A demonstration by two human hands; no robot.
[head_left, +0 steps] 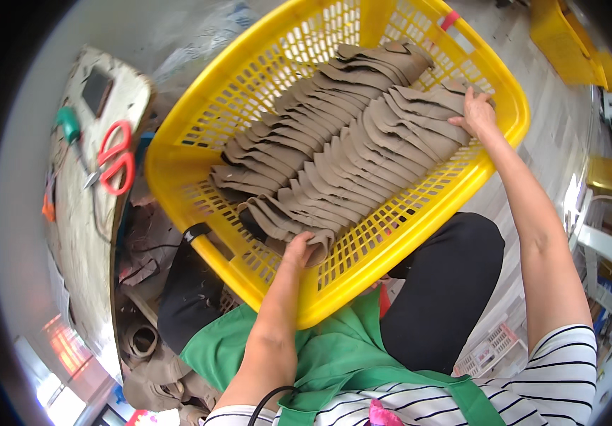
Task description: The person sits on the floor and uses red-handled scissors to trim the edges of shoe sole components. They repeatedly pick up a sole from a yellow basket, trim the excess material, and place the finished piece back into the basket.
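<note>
A large yellow plastic basket with slotted walls sits tilted in front of me, above my lap. Inside lie two long rows of overlapping, folded brown suede-like pieces that look like shoe uppers. The far row rests untouched. At the lower left end of the near row, my left hand closes round the last pieces, its thumb on top and its other fingers mostly hidden. My right hand grips the opposite end, inside the basket's right wall.
On the left, a worn board carries red-handled scissors, a green-handled tool and a dark flat object. More brown pieces lie below it. Another yellow container stands far right, near white shelving. A pale crate sits on the floor.
</note>
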